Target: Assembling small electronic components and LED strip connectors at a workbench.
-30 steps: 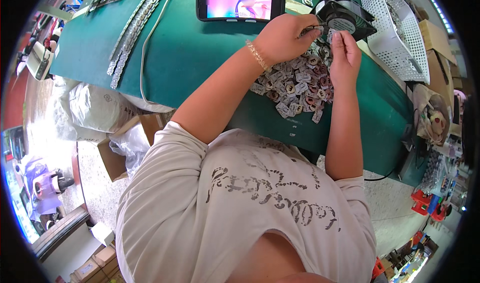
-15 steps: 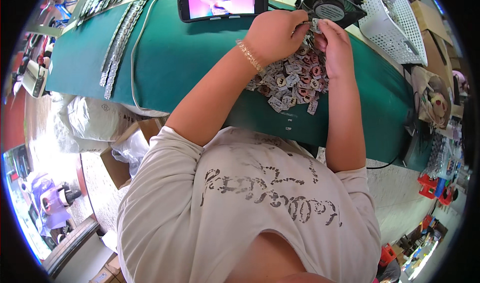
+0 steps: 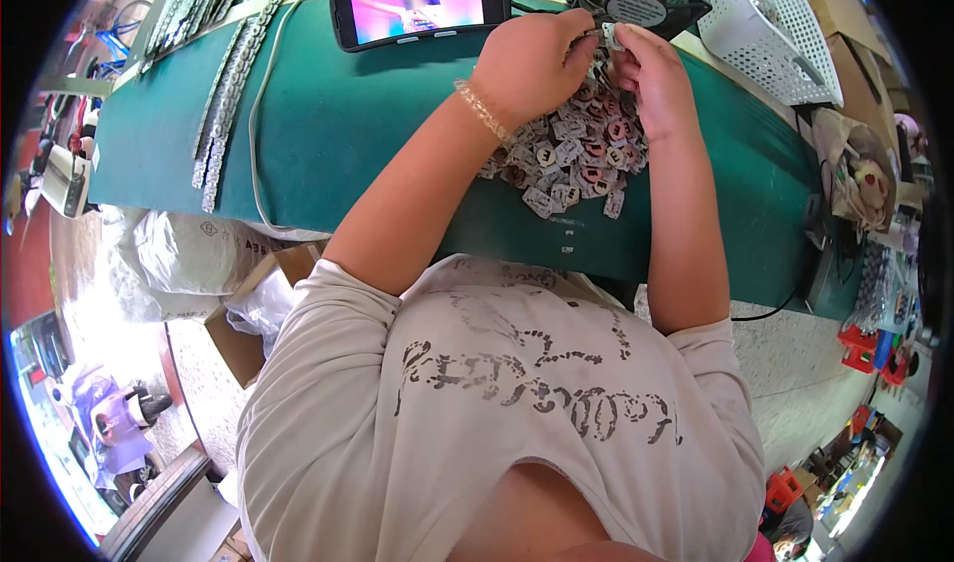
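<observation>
Over the far edge of a heap of small white and pinkish flat pieces [image 3: 581, 155], my two hands nearly meet. My left hand [image 3: 527, 65], with a beaded bracelet [image 3: 482, 113] at the wrist, is closed; a thin dark bit shows at its fingertips, too small to name. Thumb and fingers of my right hand [image 3: 656, 77] pinch a small white piece [image 3: 609, 33], its tip close to my left fingertips. The heap lies on the green tabletop [image 3: 358, 115] between my forearms, partly hidden by my hands.
A phone [image 3: 419, 10] with a lit screen stands behind my left hand. Beyond my right hand are a black fan [image 3: 641, 3] and a white perforated basket [image 3: 780, 40]. Metallic strips [image 3: 231, 105] and a pale cable [image 3: 260, 115] lie at left. A bag [image 3: 857, 169] hangs at right.
My head view has shifted slightly, so the scene sits a little differently. Both hands stay together with the small white piece between them. The picture on the phone has changed.
</observation>
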Demonstrator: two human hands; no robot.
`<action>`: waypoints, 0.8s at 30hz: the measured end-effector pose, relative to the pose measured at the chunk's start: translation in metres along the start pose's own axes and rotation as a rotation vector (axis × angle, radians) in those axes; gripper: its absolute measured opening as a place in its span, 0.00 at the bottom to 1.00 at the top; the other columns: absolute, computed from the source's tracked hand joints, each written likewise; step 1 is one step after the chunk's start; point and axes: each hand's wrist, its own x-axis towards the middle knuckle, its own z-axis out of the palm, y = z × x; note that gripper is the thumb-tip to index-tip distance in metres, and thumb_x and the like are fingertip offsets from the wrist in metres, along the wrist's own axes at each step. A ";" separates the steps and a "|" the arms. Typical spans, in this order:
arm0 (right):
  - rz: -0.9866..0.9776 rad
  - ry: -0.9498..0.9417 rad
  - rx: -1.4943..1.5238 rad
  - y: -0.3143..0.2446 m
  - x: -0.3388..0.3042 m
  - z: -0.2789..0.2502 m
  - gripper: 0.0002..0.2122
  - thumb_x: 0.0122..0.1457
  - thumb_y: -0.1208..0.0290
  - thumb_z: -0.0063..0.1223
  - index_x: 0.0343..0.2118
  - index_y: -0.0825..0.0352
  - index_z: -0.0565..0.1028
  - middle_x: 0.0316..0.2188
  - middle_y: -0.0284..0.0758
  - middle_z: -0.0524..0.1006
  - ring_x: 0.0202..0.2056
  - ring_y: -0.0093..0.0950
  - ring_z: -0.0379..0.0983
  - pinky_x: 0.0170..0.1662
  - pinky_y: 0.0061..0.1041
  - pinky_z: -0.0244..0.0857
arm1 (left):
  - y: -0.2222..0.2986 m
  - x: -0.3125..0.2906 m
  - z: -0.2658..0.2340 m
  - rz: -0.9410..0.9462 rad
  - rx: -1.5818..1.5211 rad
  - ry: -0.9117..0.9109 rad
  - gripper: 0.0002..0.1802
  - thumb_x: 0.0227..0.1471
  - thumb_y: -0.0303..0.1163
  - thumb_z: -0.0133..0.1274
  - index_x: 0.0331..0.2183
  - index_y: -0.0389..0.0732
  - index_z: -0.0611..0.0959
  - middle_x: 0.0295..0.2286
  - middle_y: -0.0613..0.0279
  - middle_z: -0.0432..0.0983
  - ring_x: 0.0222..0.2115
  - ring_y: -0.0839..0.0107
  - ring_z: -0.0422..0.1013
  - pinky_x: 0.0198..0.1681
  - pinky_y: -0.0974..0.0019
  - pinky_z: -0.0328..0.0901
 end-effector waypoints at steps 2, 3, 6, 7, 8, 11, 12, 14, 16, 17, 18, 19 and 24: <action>0.007 0.010 -0.038 -0.001 0.001 0.001 0.11 0.59 0.67 0.47 0.20 0.62 0.67 0.15 0.20 0.56 0.18 0.12 0.51 0.21 0.16 0.46 | 0.000 0.000 -0.001 -0.004 -0.003 0.003 0.09 0.50 0.34 0.52 0.32 0.40 0.78 0.19 0.50 0.71 0.21 0.50 0.68 0.23 0.57 0.62; 0.006 0.013 -0.037 0.001 0.003 -0.001 0.11 0.59 0.67 0.47 0.20 0.62 0.67 0.15 0.20 0.56 0.18 0.12 0.51 0.21 0.16 0.46 | 0.000 0.000 -0.002 -0.009 -0.003 0.006 0.09 0.50 0.34 0.52 0.32 0.40 0.78 0.18 0.50 0.71 0.21 0.50 0.68 0.23 0.57 0.62; -0.018 -0.039 -0.038 0.003 0.006 -0.004 0.12 0.60 0.64 0.47 0.21 0.63 0.67 0.15 0.21 0.56 0.18 0.13 0.51 0.21 0.16 0.46 | -0.002 0.001 0.000 0.001 0.000 0.013 0.09 0.50 0.34 0.52 0.32 0.39 0.78 0.17 0.49 0.71 0.21 0.50 0.68 0.23 0.57 0.62; -0.013 -0.016 -0.056 0.003 0.005 -0.002 0.13 0.61 0.63 0.47 0.22 0.63 0.67 0.15 0.21 0.57 0.18 0.13 0.51 0.21 0.16 0.46 | -0.004 0.001 0.000 0.014 0.004 0.018 0.09 0.51 0.34 0.52 0.32 0.39 0.78 0.17 0.49 0.71 0.20 0.51 0.68 0.23 0.57 0.62; -0.007 0.006 -0.073 0.001 0.005 0.000 0.13 0.61 0.62 0.47 0.22 0.63 0.67 0.15 0.21 0.57 0.18 0.13 0.51 0.21 0.16 0.46 | -0.004 0.000 0.000 0.016 0.005 0.018 0.09 0.51 0.34 0.52 0.32 0.39 0.78 0.17 0.49 0.71 0.20 0.51 0.68 0.23 0.57 0.62; -0.005 0.013 -0.070 -0.002 0.001 0.006 0.13 0.61 0.62 0.46 0.22 0.62 0.66 0.15 0.21 0.57 0.18 0.13 0.50 0.20 0.16 0.45 | -0.003 -0.001 -0.001 -0.009 -0.013 -0.005 0.09 0.51 0.34 0.52 0.31 0.38 0.77 0.17 0.49 0.70 0.20 0.51 0.68 0.23 0.57 0.61; -0.007 0.015 -0.070 0.000 0.003 0.002 0.13 0.61 0.62 0.46 0.22 0.62 0.66 0.15 0.21 0.57 0.18 0.13 0.50 0.20 0.16 0.45 | -0.004 -0.001 0.000 -0.014 -0.011 -0.003 0.09 0.51 0.34 0.52 0.31 0.38 0.77 0.17 0.49 0.70 0.20 0.51 0.68 0.22 0.57 0.61; -0.022 -0.101 -0.073 0.007 0.011 -0.009 0.13 0.61 0.62 0.46 0.21 0.62 0.65 0.15 0.21 0.57 0.18 0.13 0.50 0.20 0.16 0.45 | -0.004 -0.001 0.001 -0.018 -0.011 -0.001 0.09 0.51 0.34 0.52 0.31 0.38 0.77 0.17 0.49 0.70 0.20 0.51 0.68 0.22 0.57 0.61; -0.011 -0.070 -0.085 0.006 0.010 -0.007 0.14 0.61 0.63 0.46 0.21 0.62 0.65 0.15 0.21 0.57 0.18 0.13 0.49 0.20 0.17 0.45 | -0.005 -0.001 0.002 -0.004 0.004 0.021 0.09 0.51 0.34 0.52 0.31 0.38 0.77 0.17 0.49 0.70 0.20 0.51 0.68 0.23 0.57 0.61; -0.001 -0.037 -0.097 0.006 0.010 -0.006 0.14 0.61 0.63 0.46 0.20 0.62 0.64 0.15 0.21 0.56 0.18 0.13 0.49 0.20 0.17 0.44 | -0.004 -0.002 0.001 -0.006 0.005 0.021 0.09 0.51 0.34 0.52 0.31 0.38 0.77 0.17 0.49 0.70 0.20 0.51 0.68 0.23 0.57 0.61; -0.001 -0.036 -0.097 0.007 0.011 -0.007 0.14 0.61 0.63 0.46 0.20 0.62 0.64 0.15 0.21 0.56 0.18 0.13 0.49 0.20 0.17 0.44 | -0.002 -0.001 -0.001 -0.034 0.017 0.014 0.09 0.51 0.34 0.52 0.31 0.38 0.77 0.17 0.49 0.70 0.20 0.51 0.68 0.23 0.57 0.62; -0.005 -0.058 -0.095 0.008 0.012 -0.010 0.13 0.61 0.63 0.46 0.21 0.62 0.66 0.16 0.21 0.57 0.18 0.13 0.50 0.20 0.16 0.45 | -0.001 -0.001 -0.002 -0.062 0.030 0.008 0.09 0.51 0.34 0.52 0.31 0.38 0.77 0.17 0.48 0.70 0.20 0.50 0.68 0.23 0.57 0.62; -0.011 -0.030 -0.115 0.007 0.008 -0.004 0.11 0.60 0.63 0.48 0.26 0.64 0.73 0.17 0.20 0.60 0.20 0.12 0.55 0.22 0.15 0.49 | -0.005 -0.001 -0.003 -0.015 -0.030 -0.022 0.10 0.51 0.35 0.51 0.32 0.39 0.77 0.19 0.48 0.71 0.22 0.50 0.69 0.25 0.57 0.62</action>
